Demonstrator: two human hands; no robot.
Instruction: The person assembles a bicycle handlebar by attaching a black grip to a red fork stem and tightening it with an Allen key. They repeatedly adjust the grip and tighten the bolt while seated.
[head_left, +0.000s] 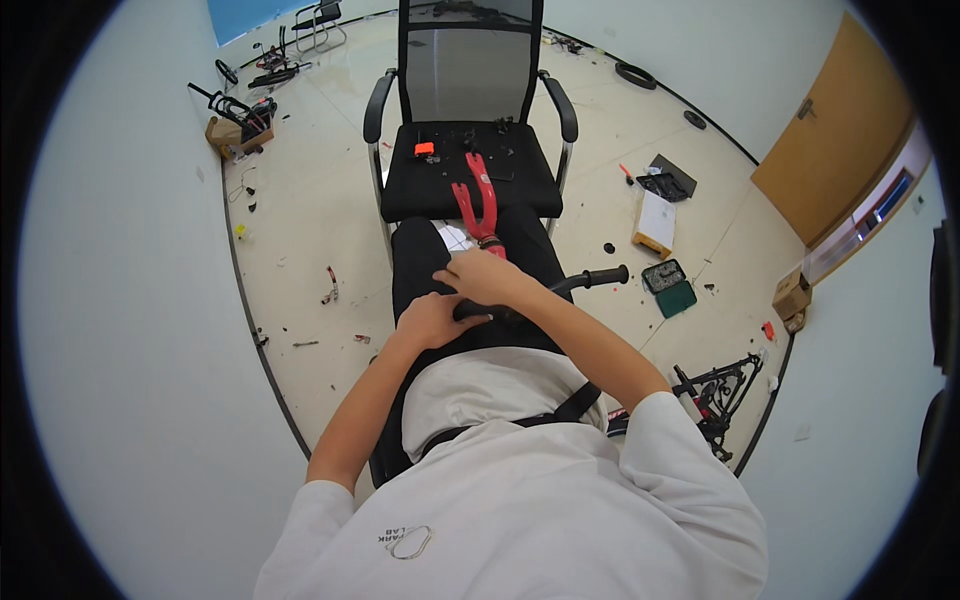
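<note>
A red bicycle fork (487, 205) lies across my lap, its two prongs reaching onto the black seat of the chair ahead. Behind it, a black handlebar (570, 284) shows its bare right end with a rubber grip (606, 276). My left hand (432, 318) is closed round the dark bar on the left side, thumb stretched along it. Just ahead and to the right, my right hand (480, 278) is bent over the base of the fork, its fingertips pinched together near my left hand. Whatever lies between those fingertips is too small or hidden to name.
The black office chair (470, 75) stands ahead, with an orange block (424, 149) and small dark parts on its seat. On the floor at right are a green tool case (676, 299), a white box (654, 222) and a black bike frame (722, 398). Loose parts lie at left.
</note>
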